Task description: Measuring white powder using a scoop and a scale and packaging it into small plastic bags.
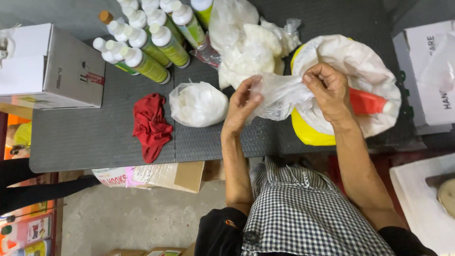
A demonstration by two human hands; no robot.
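Your left hand and right hand both grip one clear plastic bag, stretched between them above the dark table. The left fingers pinch the bag's near edge; the right hand is clenched on its other end. The bag sits directly in front of a yellow tub lined with a white sack. A filled white bag lies just left of your left hand, with a red cloth beside it. Green bottles with white caps lie at the far edge.
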